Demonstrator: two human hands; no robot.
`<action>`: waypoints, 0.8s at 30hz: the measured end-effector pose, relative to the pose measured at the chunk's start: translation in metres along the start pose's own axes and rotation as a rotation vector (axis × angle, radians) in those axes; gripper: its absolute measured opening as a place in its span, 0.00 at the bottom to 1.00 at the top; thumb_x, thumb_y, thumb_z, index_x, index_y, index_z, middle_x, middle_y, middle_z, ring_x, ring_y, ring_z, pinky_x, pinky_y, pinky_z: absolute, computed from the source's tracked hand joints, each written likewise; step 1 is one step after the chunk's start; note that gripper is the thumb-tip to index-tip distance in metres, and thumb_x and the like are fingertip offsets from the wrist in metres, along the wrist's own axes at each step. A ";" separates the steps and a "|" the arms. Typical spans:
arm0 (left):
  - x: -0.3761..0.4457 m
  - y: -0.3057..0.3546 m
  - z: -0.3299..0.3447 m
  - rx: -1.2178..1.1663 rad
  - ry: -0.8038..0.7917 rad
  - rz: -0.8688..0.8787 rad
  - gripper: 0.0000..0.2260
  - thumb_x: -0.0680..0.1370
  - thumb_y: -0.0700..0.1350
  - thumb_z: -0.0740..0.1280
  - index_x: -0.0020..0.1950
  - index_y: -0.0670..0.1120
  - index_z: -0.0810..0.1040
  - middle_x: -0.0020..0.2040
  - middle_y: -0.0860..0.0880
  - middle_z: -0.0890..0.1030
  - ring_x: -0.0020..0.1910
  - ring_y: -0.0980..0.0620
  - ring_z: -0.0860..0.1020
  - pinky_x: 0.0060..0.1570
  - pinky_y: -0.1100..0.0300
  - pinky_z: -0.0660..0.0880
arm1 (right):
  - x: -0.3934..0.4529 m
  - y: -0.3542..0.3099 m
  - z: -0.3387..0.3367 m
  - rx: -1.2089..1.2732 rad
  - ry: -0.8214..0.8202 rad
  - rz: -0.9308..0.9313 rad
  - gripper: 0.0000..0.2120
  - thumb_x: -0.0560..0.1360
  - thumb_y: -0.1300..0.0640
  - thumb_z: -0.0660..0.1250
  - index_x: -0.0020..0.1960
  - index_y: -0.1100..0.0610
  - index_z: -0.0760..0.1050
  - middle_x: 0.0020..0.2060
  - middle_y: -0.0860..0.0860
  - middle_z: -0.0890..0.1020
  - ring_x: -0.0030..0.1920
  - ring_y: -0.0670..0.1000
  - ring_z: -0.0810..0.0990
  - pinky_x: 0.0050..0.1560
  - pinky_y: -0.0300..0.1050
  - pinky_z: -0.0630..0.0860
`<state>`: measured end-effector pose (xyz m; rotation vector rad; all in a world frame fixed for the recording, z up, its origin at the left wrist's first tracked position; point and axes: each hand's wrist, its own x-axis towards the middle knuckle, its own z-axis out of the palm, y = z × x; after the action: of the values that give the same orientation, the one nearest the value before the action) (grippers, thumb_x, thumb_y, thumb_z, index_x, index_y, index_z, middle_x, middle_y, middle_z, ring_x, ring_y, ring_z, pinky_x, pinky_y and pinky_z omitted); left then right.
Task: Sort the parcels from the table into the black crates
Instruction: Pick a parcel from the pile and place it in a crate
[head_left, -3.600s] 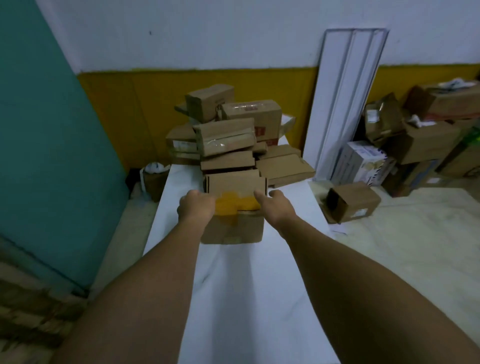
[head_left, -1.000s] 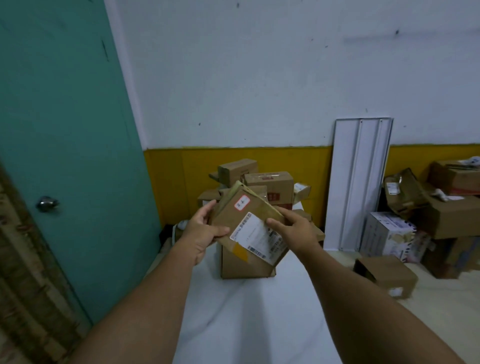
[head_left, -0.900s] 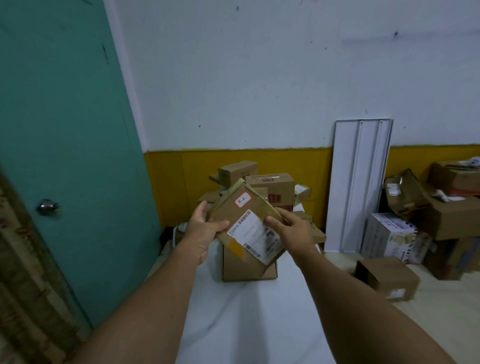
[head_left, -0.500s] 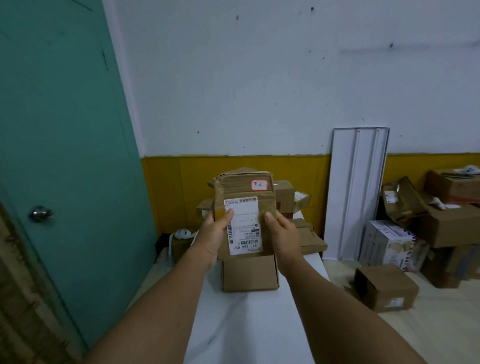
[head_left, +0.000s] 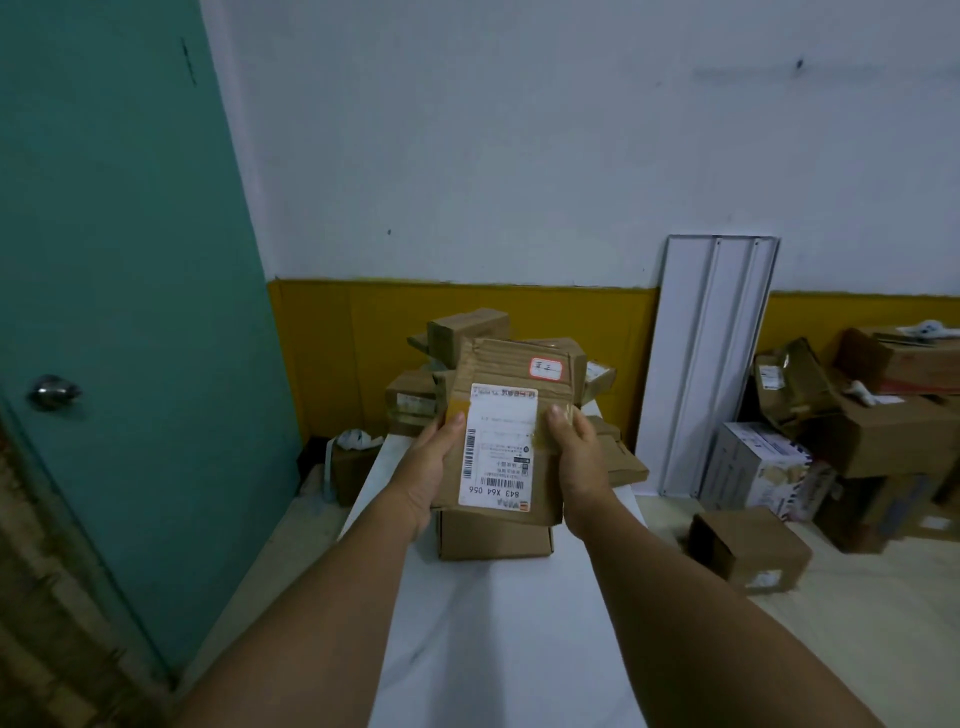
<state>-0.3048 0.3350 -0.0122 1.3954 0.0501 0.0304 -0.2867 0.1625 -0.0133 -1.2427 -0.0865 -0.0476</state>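
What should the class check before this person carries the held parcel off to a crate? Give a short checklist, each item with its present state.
1. Both hands grip the parcel: left hand, right hand: ok.
2. Shipping label faces the camera: ok, though upside down.
3. Parcel lifted off the table: ok.
4. Black crate in view: not ok, none visible.
5. Small red-edged sticker readable: cannot tell.

A single head-worn view is given — aimed forward and slightly down along the white table (head_left: 498, 649). The raised parcel (head_left: 511, 441) is seen close at 12 o'clock; the far wall (head_left: 493, 156) is faced.
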 end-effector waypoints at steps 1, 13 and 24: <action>0.001 -0.004 -0.001 -0.007 0.006 -0.016 0.17 0.81 0.58 0.61 0.67 0.56 0.76 0.54 0.50 0.85 0.56 0.44 0.82 0.60 0.43 0.75 | 0.001 0.001 -0.002 0.005 -0.002 0.007 0.15 0.80 0.49 0.64 0.65 0.53 0.74 0.54 0.56 0.85 0.54 0.59 0.84 0.57 0.63 0.79; 0.000 -0.019 0.014 -0.050 0.123 -0.013 0.15 0.80 0.51 0.65 0.66 0.49 0.78 0.52 0.47 0.86 0.51 0.43 0.84 0.46 0.51 0.79 | 0.008 0.009 -0.028 -0.006 0.020 0.062 0.16 0.79 0.49 0.67 0.63 0.55 0.78 0.51 0.55 0.86 0.52 0.58 0.85 0.54 0.57 0.82; -0.003 -0.010 0.079 -0.024 0.233 0.007 0.14 0.79 0.51 0.66 0.63 0.50 0.79 0.52 0.46 0.86 0.50 0.45 0.85 0.45 0.53 0.79 | 0.037 -0.015 -0.077 0.104 -0.050 0.116 0.15 0.76 0.50 0.71 0.60 0.55 0.80 0.50 0.57 0.86 0.51 0.59 0.85 0.54 0.59 0.81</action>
<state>-0.3040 0.2558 -0.0087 1.3626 0.2375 0.1990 -0.2482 0.0852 -0.0208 -1.1432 -0.0595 0.0882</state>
